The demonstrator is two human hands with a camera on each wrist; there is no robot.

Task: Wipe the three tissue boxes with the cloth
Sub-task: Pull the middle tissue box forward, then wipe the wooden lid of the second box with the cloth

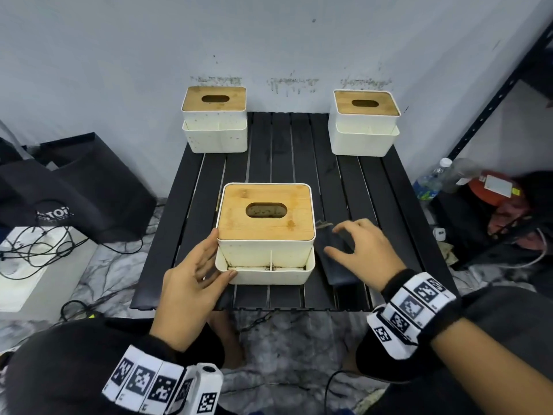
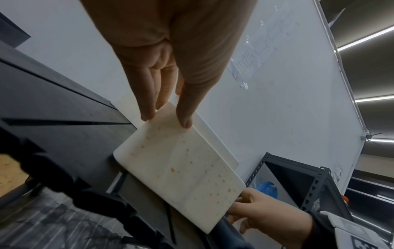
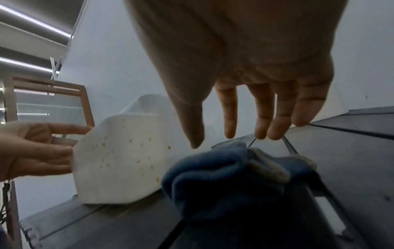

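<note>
Here is the slatted black table [image 1: 281, 151], and everything reads off the near tissue box [image 1: 265, 235], cream with a wooden lid, at the table's front middle. The left hand [image 1: 191, 277] lies along that box's left side, fingers straight and relaxed, thumb tip touching its lower front corner, clasping nothing. The left wrist view shows the fingertips [image 2: 147, 114] touching the speckled cream wall. Just right of the box lies the dark blue cloth [image 1: 336, 259], folded, flat on the slats. The right hand [image 1: 362, 253] hovers over it, fingers spread wide and slightly bent; whether the tips touch the cloth, I cannot tell. From the right wrist, the cloth [image 3: 226, 176] bunches below the splayed fingers [image 3: 230, 118]. Behind the near box, to its left, stands a second tissue box [image 1: 214, 119] against the wall [image 1: 119, 55]; behind and to its right, a third tissue box [image 1: 363, 122].
</note>
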